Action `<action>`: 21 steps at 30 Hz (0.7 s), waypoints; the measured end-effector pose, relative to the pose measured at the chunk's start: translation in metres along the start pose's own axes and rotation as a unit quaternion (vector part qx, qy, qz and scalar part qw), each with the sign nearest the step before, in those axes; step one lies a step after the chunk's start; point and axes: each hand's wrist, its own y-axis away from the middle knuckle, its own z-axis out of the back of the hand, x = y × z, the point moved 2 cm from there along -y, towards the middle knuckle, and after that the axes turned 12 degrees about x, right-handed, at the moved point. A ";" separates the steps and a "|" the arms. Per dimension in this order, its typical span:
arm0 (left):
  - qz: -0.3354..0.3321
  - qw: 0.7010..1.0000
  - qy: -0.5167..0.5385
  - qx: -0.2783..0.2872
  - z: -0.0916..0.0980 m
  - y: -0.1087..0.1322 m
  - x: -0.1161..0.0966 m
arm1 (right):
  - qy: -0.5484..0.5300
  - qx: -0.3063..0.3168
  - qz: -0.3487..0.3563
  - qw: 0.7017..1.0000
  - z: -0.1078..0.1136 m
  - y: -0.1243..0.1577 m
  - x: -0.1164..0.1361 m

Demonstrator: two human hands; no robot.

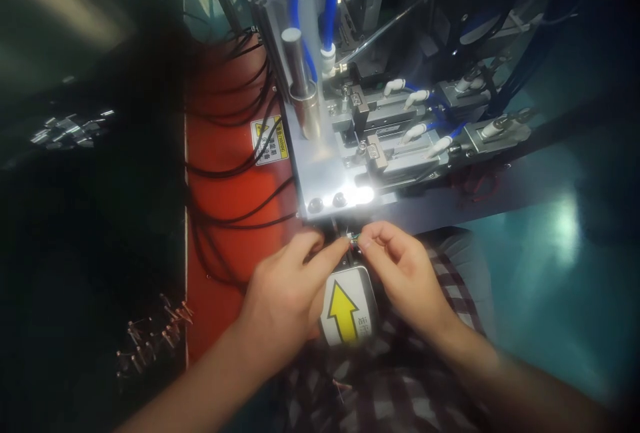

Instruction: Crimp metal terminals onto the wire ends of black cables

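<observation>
A tiny white-and-green part (353, 238) sits between the fingertips of both hands, just below the bright front edge of the machine's metal plate (320, 176). My right hand (403, 273) pinches it from the right with thumb and forefinger. From the left, my left hand (287, 286) is closed, one digit reaching out to the part's white end while the other fingers curl beneath, partly hidden. Under the hands lies a rounded white cover with a yellow arrow (344, 310). The part is too small to name.
Slim pneumatic cylinders (405, 166) with white fittings extend right, and blue air hoses (331, 3) rise above. Black cables (235, 223) cross the red surface (220, 253) on the left, near a warning label (271, 141). Small copper-coloured pieces (150, 340) and shiny metal pieces (70, 130) lie farther left.
</observation>
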 end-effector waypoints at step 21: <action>0.001 1.000 0.003 0.002 0.000 -0.001 0.000 | 0.014 -0.014 0.003 1.000 0.000 -0.003 -0.005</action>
